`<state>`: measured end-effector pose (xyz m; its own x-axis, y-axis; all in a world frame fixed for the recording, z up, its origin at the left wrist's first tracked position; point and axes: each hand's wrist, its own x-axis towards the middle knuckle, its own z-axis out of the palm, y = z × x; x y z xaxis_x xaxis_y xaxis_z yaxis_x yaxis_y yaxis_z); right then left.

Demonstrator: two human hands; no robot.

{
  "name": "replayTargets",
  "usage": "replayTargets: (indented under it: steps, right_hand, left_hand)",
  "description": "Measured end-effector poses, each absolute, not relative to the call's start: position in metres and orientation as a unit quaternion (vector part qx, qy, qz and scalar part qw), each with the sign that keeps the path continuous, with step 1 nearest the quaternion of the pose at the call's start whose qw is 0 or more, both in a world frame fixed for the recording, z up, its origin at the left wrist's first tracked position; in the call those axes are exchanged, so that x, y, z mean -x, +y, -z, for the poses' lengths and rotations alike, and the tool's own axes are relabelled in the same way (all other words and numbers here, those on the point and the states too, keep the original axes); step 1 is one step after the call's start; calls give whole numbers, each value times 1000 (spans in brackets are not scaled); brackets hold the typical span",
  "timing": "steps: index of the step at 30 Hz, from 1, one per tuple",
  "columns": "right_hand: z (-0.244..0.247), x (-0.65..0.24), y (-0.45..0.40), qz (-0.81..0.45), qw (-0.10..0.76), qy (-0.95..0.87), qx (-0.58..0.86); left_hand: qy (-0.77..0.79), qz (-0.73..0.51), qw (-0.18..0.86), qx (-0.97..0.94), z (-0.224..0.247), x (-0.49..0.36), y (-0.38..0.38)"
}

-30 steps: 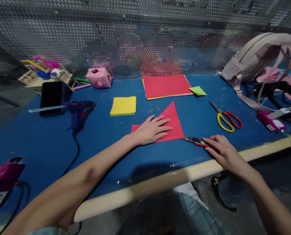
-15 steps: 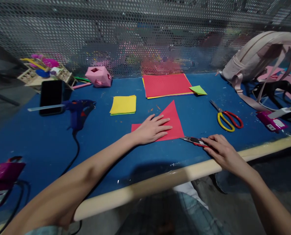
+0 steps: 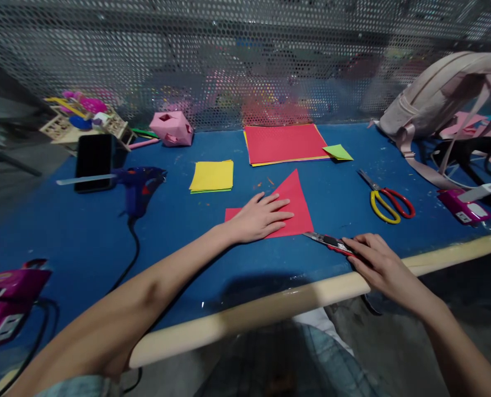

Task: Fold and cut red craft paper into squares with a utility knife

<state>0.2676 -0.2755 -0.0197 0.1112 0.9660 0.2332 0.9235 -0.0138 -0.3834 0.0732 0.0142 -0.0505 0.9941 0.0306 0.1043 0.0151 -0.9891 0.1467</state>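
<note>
My left hand (image 3: pixel 262 219) lies flat with its fingers spread on a folded red paper (image 3: pixel 298 207), whose pointed corner stands up toward the back of the table. In my right hand (image 3: pixel 375 262) is a red and black utility knife (image 3: pixel 332 242), its blade pointing left. The blade's tip is at the paper's lower right corner; whether it touches is hard to tell. Behind my left hand lies a stack of yellow squares (image 3: pixel 212 176). A larger stack of red sheets (image 3: pixel 286 144) lies farther back, with a small green folded paper (image 3: pixel 338 153) at its right corner.
Scissors (image 3: pixel 386 201) lie at the right, near a pink backpack (image 3: pixel 435 94) and a purple device (image 3: pixel 464 207). On the left are a blue glue gun (image 3: pixel 138 190), a phone (image 3: pixel 94 163), a pink paper box (image 3: pixel 172 129) and another purple device (image 3: pixel 11 300).
The whole view has shifted slightly, so most things appear farther right. The knife's handle has tilted a little lower with my right hand; my left hand stays on the red paper.
</note>
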Motion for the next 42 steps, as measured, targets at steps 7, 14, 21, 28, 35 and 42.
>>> replayTargets:
  steps: [7,14,21,28,35,42]
  right_hand:
    - [20,-263,-274,-43,222,-675,702]
    - [22,-263,-271,-49,231,-681,693]
    - [24,-257,-271,-43,230,-680,695]
    - [20,-250,-265,-45,226,-682,694]
    - [20,-247,-261,-49,222,-682,695]
    - [17,-244,-259,-55,216,-680,699]
  left_hand:
    - [10,-50,71,-996,49,-74,14]
    - [22,-34,61,-997,45,-74,12]
    - [21,-23,59,-998,42,-74,11]
    - [16,-31,68,-997,44,-74,13]
    - [24,-15,63,-998,41,-74,10]
    - [20,-28,55,-998,41,-75,11]
